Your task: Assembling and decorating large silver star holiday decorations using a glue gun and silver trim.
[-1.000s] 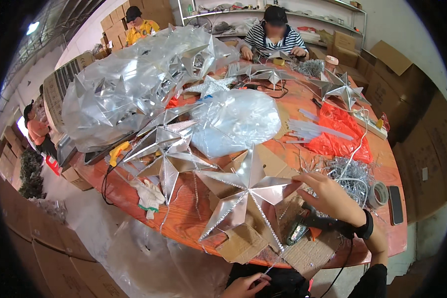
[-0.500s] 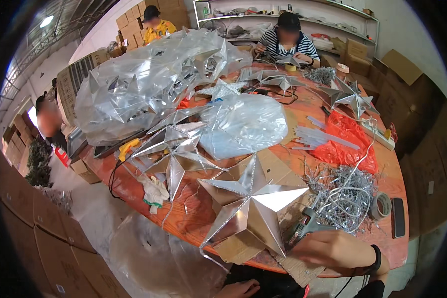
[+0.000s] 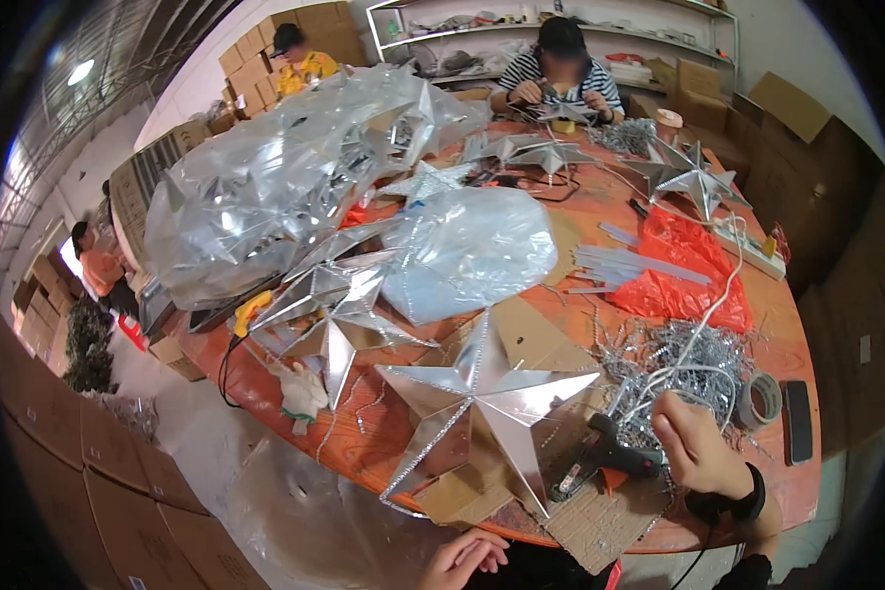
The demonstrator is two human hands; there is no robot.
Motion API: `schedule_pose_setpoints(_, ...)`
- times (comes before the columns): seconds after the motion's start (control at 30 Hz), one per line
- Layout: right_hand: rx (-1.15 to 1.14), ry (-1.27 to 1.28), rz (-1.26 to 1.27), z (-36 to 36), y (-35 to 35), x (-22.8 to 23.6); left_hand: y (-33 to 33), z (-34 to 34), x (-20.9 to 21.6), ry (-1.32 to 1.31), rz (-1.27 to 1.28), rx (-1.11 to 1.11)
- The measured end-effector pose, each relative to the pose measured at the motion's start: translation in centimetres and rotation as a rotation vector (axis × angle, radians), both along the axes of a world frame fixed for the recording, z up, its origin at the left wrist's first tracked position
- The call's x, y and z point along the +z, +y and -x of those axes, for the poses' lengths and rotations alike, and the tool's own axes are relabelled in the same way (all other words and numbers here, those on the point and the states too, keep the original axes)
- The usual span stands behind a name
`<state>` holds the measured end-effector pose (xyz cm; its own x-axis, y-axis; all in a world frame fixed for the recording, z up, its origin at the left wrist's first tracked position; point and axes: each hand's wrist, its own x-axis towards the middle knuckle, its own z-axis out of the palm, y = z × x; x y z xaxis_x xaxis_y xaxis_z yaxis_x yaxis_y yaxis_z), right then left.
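- Your right hand [image 3: 696,444] comes in from the near right edge, with the wrist bent. Its fingers curl closed around the back of the black glue gun [image 3: 600,464].
- The glue gun lies low over a piece of cardboard [image 3: 600,526] and points to the left, toward the silver star [image 3: 482,418].
- The silver star rests on the orange table [image 3: 600,211], just left of the gun, with its near point on the cardboard.
- Your left hand [image 3: 462,560] is at the near edge, below the table. Its fingers are loosely bent and hold nothing.
- A heap of silver tinsel wire [image 3: 678,364] lies just beyond your right hand, and a roll of tape [image 3: 760,399] is to its right.
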<state>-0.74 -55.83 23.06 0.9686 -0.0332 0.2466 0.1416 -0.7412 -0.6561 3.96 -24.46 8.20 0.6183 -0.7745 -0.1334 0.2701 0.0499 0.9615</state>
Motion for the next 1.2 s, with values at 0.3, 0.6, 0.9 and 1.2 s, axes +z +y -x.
schedule_pose_setpoints(0.3,-0.053,0.031,0.294,-0.7,-1.3,-0.9,-1.2,-0.3,1.5,-0.102,-0.05,0.112)
schedule_pose_setpoints(0.6,0.002,0.049,0.361,-0.8,-2.3,-3.9,-1.7,-0.3,2.2,-0.106,-0.109,0.135)
schedule_pose_setpoints(0.9,0.184,0.305,0.378,-0.8,-1.7,-4.1,-1.9,-0.3,2.4,-0.107,-0.127,0.149)
schedule_pose_setpoints(1.2,0.16,0.377,0.262,-0.3,-1.2,-1.2,-1.1,-0.4,0.1,-0.119,-0.114,0.13)
